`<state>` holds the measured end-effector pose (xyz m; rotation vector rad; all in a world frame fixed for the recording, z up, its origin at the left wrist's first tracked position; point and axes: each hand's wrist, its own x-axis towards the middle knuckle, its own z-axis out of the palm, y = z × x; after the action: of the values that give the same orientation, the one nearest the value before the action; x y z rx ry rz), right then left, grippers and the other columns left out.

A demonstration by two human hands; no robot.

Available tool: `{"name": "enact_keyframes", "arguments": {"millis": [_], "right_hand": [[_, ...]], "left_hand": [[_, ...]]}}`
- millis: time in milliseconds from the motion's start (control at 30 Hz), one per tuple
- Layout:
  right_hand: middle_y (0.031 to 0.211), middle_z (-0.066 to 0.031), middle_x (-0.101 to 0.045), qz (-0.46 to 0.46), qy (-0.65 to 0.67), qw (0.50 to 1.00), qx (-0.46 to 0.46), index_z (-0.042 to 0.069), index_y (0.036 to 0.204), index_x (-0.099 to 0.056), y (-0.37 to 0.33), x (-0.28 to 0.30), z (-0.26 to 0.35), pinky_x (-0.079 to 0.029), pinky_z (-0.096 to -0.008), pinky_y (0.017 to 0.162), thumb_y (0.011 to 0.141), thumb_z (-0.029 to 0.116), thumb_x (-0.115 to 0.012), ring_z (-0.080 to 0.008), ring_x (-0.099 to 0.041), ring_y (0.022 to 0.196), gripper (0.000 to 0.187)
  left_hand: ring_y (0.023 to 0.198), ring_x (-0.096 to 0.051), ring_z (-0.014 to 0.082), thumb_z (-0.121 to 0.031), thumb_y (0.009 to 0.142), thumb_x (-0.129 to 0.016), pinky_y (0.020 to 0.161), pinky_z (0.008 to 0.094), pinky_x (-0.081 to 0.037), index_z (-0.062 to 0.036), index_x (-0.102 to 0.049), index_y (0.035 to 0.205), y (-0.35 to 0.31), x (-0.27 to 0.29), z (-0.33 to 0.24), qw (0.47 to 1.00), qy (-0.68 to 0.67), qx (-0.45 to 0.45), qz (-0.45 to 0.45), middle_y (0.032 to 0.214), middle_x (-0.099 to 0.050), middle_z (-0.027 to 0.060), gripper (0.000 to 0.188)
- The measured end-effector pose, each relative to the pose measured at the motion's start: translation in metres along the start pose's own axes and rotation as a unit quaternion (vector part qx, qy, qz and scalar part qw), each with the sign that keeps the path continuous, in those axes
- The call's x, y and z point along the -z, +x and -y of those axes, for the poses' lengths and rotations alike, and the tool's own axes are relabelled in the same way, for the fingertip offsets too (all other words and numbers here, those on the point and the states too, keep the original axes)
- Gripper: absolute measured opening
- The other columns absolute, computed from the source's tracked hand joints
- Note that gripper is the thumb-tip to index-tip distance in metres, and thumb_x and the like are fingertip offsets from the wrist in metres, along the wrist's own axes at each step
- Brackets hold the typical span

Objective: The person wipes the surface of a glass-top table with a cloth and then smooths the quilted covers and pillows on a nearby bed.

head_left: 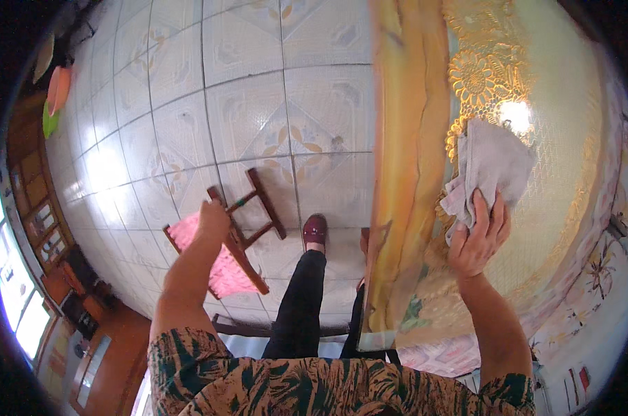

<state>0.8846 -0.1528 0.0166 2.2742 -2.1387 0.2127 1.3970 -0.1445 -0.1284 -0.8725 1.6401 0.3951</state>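
My left hand [214, 222] is closed round the wooden frame of a small folding stool [232, 274]. The stool has a pink fabric seat and dark brown legs, and it is tilted, with its legs pointing away to the upper right. On the right, my right hand [482, 236] has its fingers bent over the near edge of a folded grey cloth [498, 163]. The cloth lies on a table [407, 152] with a glossy cover, patterned in gold flowers. Part of the thumb and the fingertips press on the cloth.
Pale patterned tiles [245, 104] make up the floor. A dark red shoe [315, 230] of mine stands between stool and table. At the far left are an orange-pink basin [59, 90], a green item [50, 120] and a wooden cabinet [40, 215]. Floral fabric [598, 277] lies beyond the table's right side.
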Motion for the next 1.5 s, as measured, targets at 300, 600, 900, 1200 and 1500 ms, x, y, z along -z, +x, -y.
{"name": "enact_keyframes", "arguments": {"millis": [300, 600, 900, 1200, 1500], "right_hand": [[0.141, -0.0179, -0.042, 0.002, 0.007, 1.000, -0.011, 0.012, 0.127, -0.056, -0.001, 0.003, 0.003, -0.032, -0.0505, 0.097, 0.089, 0.032, -0.041, -0.0378, -0.042, 0.116, 0.045], [0.141, -0.0189, -0.043, 0.025, 0.027, 0.999, -0.024, 0.012, 0.127, -0.055, 0.000, 0.008, 0.003, -0.032, -0.0507, 0.096, 0.083, 0.031, -0.048, -0.0393, -0.043, 0.117, 0.048], [0.142, -0.0116, -0.043, 0.034, 0.035, 0.998, -0.047, 0.022, 0.124, -0.059, 0.008, 0.019, 0.000, -0.038, -0.0458, 0.082, 0.071, 0.028, -0.058, -0.0310, -0.048, 0.110, 0.053], [0.141, -0.0085, -0.045, 0.023, 0.067, 0.996, -0.053, 0.025, 0.126, -0.057, 0.005, 0.024, -0.002, -0.039, -0.0438, 0.076, 0.069, 0.030, -0.063, -0.0267, -0.050, 0.106, 0.058], [0.139, -0.0067, -0.048, 0.043, 0.097, 0.992, -0.064, 0.025, 0.123, -0.057, 0.012, 0.035, -0.012, -0.042, -0.0432, 0.075, 0.068, 0.034, -0.066, -0.0221, -0.053, 0.104, 0.056]], "left_hand": [[0.113, -0.048, 0.0216, -0.020, 0.077, -0.067, 0.099, 0.0397, -0.035, -0.0156, -0.074, 0.090, 0.049, 0.182, 0.095, 0.978, 0.103, -0.019, -0.179, 0.104, -0.064, 0.0004, 0.015], [0.115, -0.049, 0.0312, 0.007, 0.069, -0.054, 0.101, 0.0441, -0.037, -0.0096, -0.059, 0.112, 0.019, 0.251, 0.068, 0.771, -0.263, -0.054, -0.577, 0.112, -0.057, 0.0103, 0.046], [0.125, -0.043, 0.0336, -0.015, 0.085, -0.057, 0.107, 0.0445, -0.032, -0.0032, -0.049, 0.128, -0.051, 0.469, -0.101, 0.616, -0.331, -0.216, -0.682, 0.131, -0.049, 0.0142, 0.045], [0.135, -0.029, 0.0313, -0.040, 0.088, -0.056, 0.110, 0.0482, -0.022, -0.0055, -0.039, 0.138, -0.043, 0.476, -0.132, 0.745, -0.259, -0.091, -0.608, 0.145, -0.035, 0.0096, 0.063], [0.137, -0.024, 0.0335, -0.038, 0.084, -0.060, 0.111, 0.0515, -0.018, -0.0051, -0.030, 0.142, -0.050, 0.491, -0.131, 0.784, -0.235, -0.094, -0.567, 0.148, -0.028, 0.0121, 0.073]]}}
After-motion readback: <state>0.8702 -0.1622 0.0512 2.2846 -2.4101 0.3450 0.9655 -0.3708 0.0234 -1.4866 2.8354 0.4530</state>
